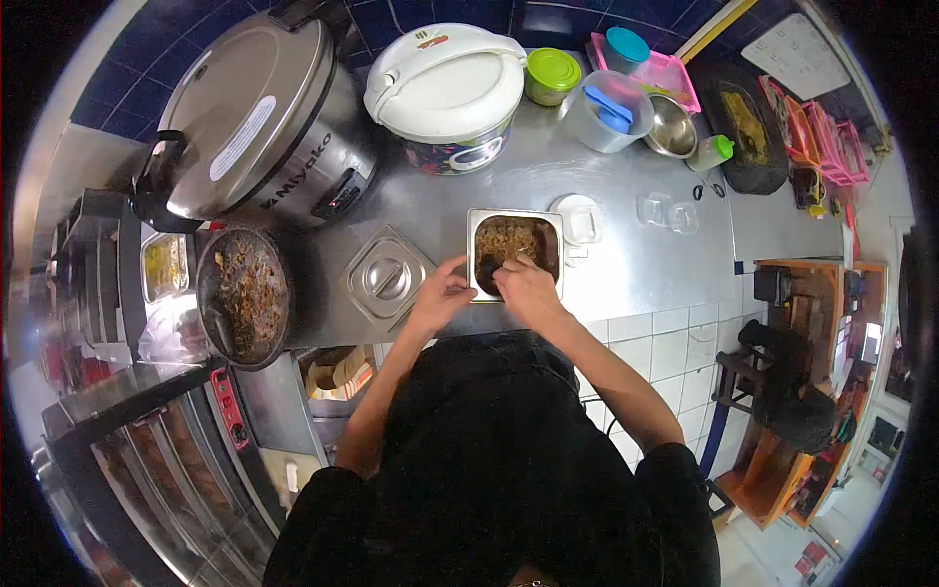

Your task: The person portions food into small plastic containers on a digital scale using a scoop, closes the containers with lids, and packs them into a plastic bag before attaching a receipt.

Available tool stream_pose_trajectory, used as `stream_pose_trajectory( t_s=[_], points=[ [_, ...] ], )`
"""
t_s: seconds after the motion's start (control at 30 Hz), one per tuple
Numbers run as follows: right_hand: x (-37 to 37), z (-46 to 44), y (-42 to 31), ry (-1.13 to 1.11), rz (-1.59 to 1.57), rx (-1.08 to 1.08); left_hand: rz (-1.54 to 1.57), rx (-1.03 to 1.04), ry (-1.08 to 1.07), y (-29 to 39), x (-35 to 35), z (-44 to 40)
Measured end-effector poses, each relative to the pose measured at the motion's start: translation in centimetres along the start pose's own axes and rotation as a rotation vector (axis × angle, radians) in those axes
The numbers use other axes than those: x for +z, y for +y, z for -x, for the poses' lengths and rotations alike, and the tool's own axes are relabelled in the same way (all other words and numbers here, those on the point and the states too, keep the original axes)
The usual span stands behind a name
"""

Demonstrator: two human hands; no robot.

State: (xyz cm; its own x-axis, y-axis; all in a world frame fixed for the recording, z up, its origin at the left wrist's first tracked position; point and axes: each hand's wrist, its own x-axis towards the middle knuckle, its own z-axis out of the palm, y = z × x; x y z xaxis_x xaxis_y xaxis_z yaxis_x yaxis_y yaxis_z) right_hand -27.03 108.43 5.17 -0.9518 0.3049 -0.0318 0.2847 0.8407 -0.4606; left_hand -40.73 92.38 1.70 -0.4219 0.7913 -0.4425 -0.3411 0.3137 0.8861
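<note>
A square stainless steel food pan (472,240) holds a brown, crumbly food (509,235) and stands near the counter's front edge. At its left front corner is my left hand (442,295), with fingers curled against the pan's side and rim. My right hand (529,292) reaches over the front rim, its fingers closed together down in the food. Whatever those fingers hold is hidden from this angle. To the left of the pan lies a steel lid (389,278) with a recessed handle. A small white lidded container (579,221) sits close to the pan's right side.
A large Miyako cooker (337,171) and a white-lidded rice container (450,83) stand at the back. A dark pan with food residue (245,298) is at left. Further right are a clear tub (606,117), a steel bowl (671,127) and a green-capped bottle (711,152).
</note>
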Motion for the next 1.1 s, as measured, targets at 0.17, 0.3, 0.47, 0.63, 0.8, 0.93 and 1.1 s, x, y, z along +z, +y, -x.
stream_pose_trajectory(
  t_s=[0.17, 0.3, 0.47, 0.63, 0.8, 0.93, 1.1],
  points=[
    [0.4, -0.3, 0.2, -0.02, -0.03, -0.02, 0.01, 0.003, 0.014, 0.1, 0.2, 0.1],
    [0.5, -0.5, 0.7, 0.03, -0.259, 0.133, -0.038, 0.021, 0.025, 0.2, 0.4, 0.0],
    [-1.5, -1.2, 3.4, -0.087, -0.846, 0.556, -0.018, 0.045, -0.048, 0.6, 0.2, 0.2],
    [-2.9, -0.9, 4.6, -0.103, -1.067, 0.817, -0.046, 0.05, -0.015, -0.6, 0.1, 0.0],
    [-3.1, -0.7, 5.4, -0.066, -1.097, 0.851, -0.033, 0.066, -0.01, -0.7, 0.1, 0.4],
    [-0.3, -0.9, 5.4, 0.099, -0.898, 0.671, -0.083, 0.086, -0.019, -0.8, 0.2, 0.3],
    [0.3, -1.1, -0.7, 0.328, -0.215, 0.198, -0.041, 0.038, -0.032, 0.3, 0.7, 0.7]
  ],
)
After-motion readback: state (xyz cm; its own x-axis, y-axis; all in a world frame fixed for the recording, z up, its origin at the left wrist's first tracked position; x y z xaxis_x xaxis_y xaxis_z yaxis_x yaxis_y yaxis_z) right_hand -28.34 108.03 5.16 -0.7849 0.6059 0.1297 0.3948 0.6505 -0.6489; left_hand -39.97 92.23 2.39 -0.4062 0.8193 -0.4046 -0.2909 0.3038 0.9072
